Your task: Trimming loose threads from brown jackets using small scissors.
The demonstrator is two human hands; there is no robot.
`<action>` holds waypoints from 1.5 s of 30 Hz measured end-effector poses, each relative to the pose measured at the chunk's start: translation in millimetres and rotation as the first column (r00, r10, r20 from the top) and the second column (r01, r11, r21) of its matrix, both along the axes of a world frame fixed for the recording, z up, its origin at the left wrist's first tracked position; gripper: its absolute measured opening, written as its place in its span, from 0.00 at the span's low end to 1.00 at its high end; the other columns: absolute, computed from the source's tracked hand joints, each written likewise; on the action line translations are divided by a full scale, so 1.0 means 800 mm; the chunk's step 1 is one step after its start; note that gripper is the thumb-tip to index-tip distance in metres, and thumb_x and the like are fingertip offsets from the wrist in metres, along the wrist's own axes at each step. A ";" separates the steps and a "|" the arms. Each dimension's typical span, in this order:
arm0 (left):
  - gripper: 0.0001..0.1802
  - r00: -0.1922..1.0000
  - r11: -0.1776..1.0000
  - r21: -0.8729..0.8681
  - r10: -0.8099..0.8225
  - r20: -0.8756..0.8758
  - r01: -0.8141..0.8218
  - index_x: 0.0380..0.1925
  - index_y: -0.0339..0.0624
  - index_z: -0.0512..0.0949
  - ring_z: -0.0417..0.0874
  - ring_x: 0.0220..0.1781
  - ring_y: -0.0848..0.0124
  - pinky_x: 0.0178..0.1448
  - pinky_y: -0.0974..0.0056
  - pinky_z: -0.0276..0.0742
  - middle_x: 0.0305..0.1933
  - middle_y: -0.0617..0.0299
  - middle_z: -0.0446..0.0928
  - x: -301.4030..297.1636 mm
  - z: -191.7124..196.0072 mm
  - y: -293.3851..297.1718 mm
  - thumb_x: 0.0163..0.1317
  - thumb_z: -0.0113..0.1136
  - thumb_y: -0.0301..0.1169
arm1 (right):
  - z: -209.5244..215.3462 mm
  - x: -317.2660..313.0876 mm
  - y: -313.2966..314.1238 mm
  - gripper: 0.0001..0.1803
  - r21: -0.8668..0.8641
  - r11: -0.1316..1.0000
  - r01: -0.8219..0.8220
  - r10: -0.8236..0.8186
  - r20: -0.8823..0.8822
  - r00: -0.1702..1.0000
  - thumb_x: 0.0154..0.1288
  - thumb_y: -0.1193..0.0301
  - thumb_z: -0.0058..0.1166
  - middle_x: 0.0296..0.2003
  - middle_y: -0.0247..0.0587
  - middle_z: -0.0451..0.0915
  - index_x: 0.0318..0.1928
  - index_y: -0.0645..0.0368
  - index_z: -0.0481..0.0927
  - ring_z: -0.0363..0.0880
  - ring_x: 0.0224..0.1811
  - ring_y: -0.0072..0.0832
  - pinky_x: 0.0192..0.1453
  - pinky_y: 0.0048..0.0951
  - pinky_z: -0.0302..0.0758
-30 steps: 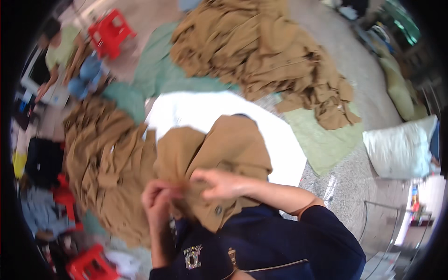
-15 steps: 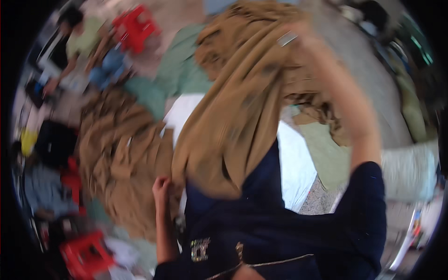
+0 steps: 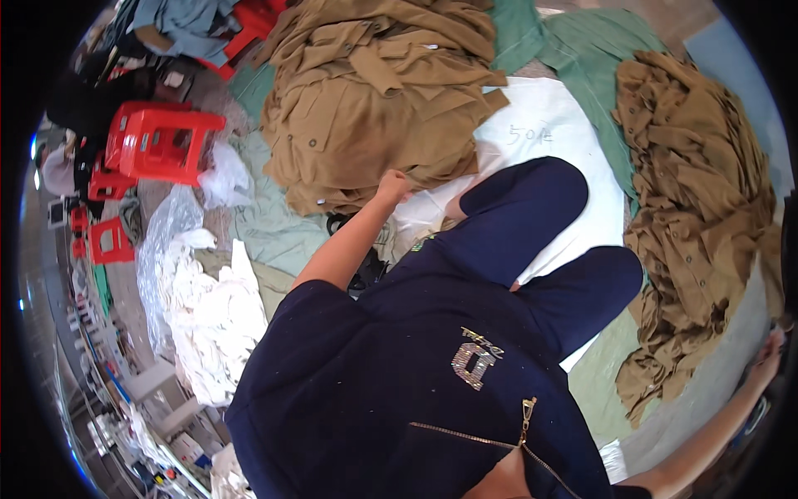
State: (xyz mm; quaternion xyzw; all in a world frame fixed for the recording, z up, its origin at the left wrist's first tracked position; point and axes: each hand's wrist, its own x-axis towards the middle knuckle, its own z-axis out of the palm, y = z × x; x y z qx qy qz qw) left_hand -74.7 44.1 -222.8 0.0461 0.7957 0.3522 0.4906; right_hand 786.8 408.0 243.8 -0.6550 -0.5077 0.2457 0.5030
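Observation:
My left hand (image 3: 395,185) is closed at the near edge of a heap of brown button-up shirts (image 3: 320,125). Whether a fold of cloth is pinched in its fingers does not show. Part of the heap just beyond that hand is smeared. My right arm reaches out to the far right, where my right hand (image 3: 770,348) is small at the picture's rim. It is beside the lower end of a second long heap of brown shirts (image 3: 682,191). Its finger posture is unclear. No garment lies over my lap.
White sheeting (image 3: 573,121) with handwriting lies under my legs, over green cloth (image 3: 594,46). At left stand red stools (image 3: 162,141), a clear plastic bag (image 3: 170,241) and a pile of white cloth (image 3: 208,308). Blue-grey garments (image 3: 183,29) lie at the upper left.
My view has swung left, bringing the left heap to the top middle. The brown shirt that my right hand held up across my lap is gone from there. My right arm now stretches to the right.

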 end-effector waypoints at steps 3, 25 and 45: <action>0.37 0.801 0.904 -0.198 0.215 -0.559 -0.380 0.61 0.38 0.56 0.67 0.65 0.44 0.65 0.45 0.68 0.65 0.37 0.57 -0.042 -0.009 0.003 0.51 0.60 0.33 | -0.124 -0.070 -0.100 0.10 -0.310 0.942 -0.126 0.142 0.029 0.989 0.69 0.60 0.57 0.26 0.19 0.76 0.42 0.51 0.82 0.65 0.23 0.08 0.25 0.13 0.57; 0.18 0.747 0.925 0.380 0.252 -0.616 0.001 0.27 0.30 0.75 0.80 0.30 0.46 0.36 0.52 0.75 0.26 0.39 0.77 -0.055 0.114 -0.010 0.52 0.59 0.39 | -0.273 -0.562 -0.259 0.09 -0.404 0.740 -0.537 0.518 -0.166 0.839 0.70 0.74 0.53 0.34 0.34 0.79 0.48 0.62 0.77 0.76 0.31 0.16 0.36 0.15 0.73; 0.16 0.559 0.590 0.403 -0.100 -0.823 0.700 0.19 0.37 0.67 0.73 0.22 0.48 0.29 0.49 0.69 0.19 0.47 0.68 0.103 0.186 -0.038 0.53 0.60 0.36 | -0.385 -0.901 -0.304 0.07 -0.398 0.216 -0.892 0.735 -0.535 0.417 0.56 0.77 0.59 0.26 0.25 0.72 0.36 0.60 0.75 0.69 0.29 0.15 0.34 0.18 0.67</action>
